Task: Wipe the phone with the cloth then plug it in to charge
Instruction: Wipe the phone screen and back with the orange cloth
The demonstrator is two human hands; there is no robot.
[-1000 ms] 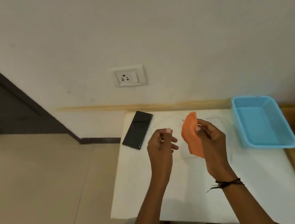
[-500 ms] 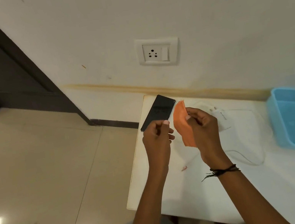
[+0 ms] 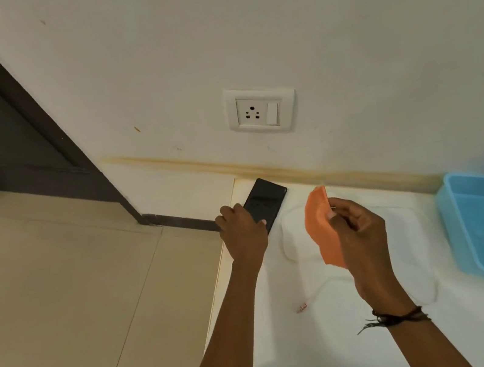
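Observation:
A black phone (image 3: 266,200) lies at the far left corner of the white table (image 3: 312,360), by the wall. My left hand (image 3: 244,231) covers its near end, fingers over the left edge and thumb on the screen. My right hand (image 3: 360,235) is raised above the table to the right and pinches a folded orange cloth (image 3: 321,227) that hangs upright. A white charging cable (image 3: 285,241) loops on the table under the cloth, its plug tip (image 3: 301,308) lying near the middle. A white wall socket (image 3: 260,111) sits above the phone.
A light blue plastic basket (image 3: 463,229) stands at the table's right side. The table's left edge drops to a beige tiled floor (image 3: 76,291). A dark door frame (image 3: 32,122) runs along the left of the wall.
My left hand has reached forward from beside the cloth and landed on the phone's near end. The right hand still holds the cloth, now apart from the left. The view has shifted left.

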